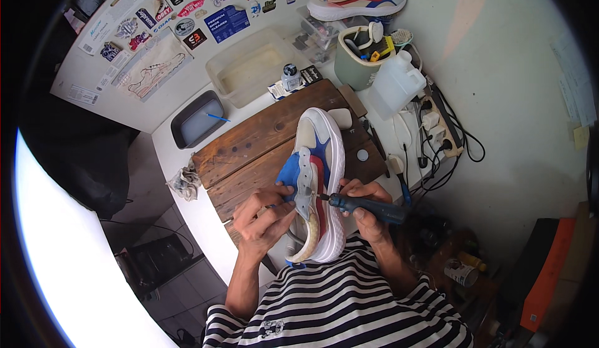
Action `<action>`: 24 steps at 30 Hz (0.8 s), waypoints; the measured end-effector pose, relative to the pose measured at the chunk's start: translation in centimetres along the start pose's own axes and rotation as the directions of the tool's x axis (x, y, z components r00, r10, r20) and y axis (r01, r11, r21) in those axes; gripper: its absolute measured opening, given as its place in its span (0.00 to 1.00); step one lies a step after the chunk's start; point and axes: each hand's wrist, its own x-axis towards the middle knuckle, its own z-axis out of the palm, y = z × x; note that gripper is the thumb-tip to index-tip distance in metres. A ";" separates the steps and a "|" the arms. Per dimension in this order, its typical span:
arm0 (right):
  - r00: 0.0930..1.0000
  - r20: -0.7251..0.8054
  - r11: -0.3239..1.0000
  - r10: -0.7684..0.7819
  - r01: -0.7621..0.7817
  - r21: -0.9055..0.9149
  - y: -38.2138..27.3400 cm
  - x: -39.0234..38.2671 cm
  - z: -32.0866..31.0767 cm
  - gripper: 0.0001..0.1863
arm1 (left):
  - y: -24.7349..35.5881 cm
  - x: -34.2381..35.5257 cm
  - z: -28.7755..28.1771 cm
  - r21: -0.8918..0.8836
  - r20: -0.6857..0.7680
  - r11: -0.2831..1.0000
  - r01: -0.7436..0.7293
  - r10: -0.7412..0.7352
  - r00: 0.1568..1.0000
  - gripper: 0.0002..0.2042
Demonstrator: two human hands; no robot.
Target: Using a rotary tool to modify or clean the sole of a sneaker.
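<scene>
The right hand [368, 207] is wrapped around a dark blue pen-shaped rotary tool [368, 208], its thin tip touching the side of a white, blue, red and cream mesh sneaker [318, 179]. The left hand [265, 214] pinches the sneaker's blue side panel, steadying it over the brown slatted wooden board [249, 145] near the person. The bit itself looks too small to identify. If the left hand's grip slackens, the tip could skid and scar the white sole or nick the left fingers close by.

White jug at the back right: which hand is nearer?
Right. The right hand holds the rotary tool on the shoe's right side, below the jug. The left hand grips the shoe's left side, farther away.
</scene>
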 end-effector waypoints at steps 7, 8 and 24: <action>0.994 -0.070 0.994 0.081 -0.075 0.077 -0.3 -0.5 0.7 0.15 | 0.1 0.1 0.0 -0.006 -0.019 1.000 0.002 -0.003 1.000 0.12; 0.994 -0.069 0.994 0.079 -0.074 0.077 0.1 -0.5 0.3 0.15 | 0.1 0.1 0.0 0.000 -0.017 1.000 0.001 -0.001 1.000 0.12; 0.997 -0.055 0.985 0.053 -0.043 0.165 0.1 -0.7 0.7 0.15 | 0.0 -0.1 0.0 0.015 -0.022 1.000 0.011 -0.011 1.000 0.12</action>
